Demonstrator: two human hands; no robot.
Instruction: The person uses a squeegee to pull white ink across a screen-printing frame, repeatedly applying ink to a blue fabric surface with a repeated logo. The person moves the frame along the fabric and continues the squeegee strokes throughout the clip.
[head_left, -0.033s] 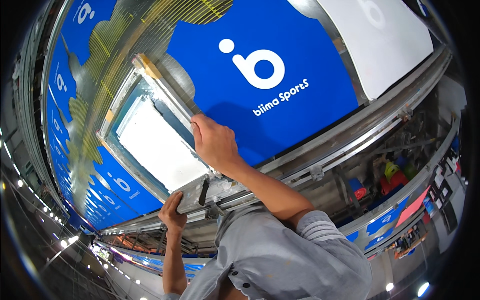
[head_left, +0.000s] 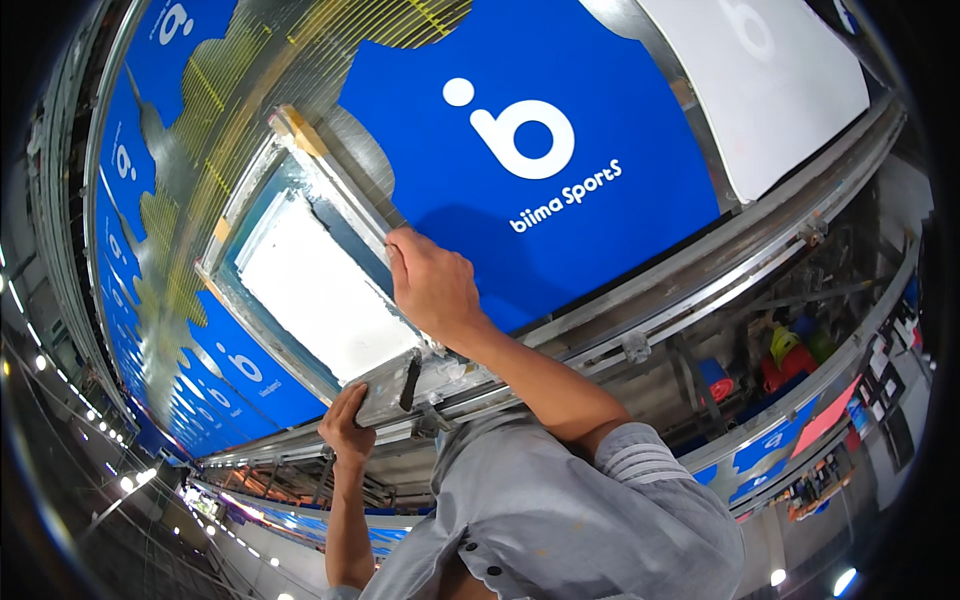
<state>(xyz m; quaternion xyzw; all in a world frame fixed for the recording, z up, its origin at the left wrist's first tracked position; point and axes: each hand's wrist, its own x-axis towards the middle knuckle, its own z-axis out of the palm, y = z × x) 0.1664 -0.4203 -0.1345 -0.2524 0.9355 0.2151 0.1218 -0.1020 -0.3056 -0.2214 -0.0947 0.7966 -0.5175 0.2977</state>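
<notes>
A screen-printing frame [head_left: 232, 222] with taped, ink-stained edges lies tilted on the print table. White ink [head_left: 315, 285] covers most of its blue-green mesh. My right hand [head_left: 437, 288] is closed round the frame's right-hand bar. At the near end, my left hand [head_left: 348, 425] has its fingers wrapped over a greyish, ink-smeared squeegee [head_left: 385, 388] with a dark end. Just right of the frame, a blue fabric panel [head_left: 640, 120] lies flat, bearing a white print. Part of another blue panel [head_left: 245, 365] shows along the frame's left side.
A white panel [head_left: 790, 110] lies at the far right of the table. A metal rail [head_left: 680, 300] runs along the near edge, with a small clamp [head_left: 636, 348] on it. More printed blue panels [head_left: 125, 170] line the left. Below the table sits a red container [head_left: 790, 365].
</notes>
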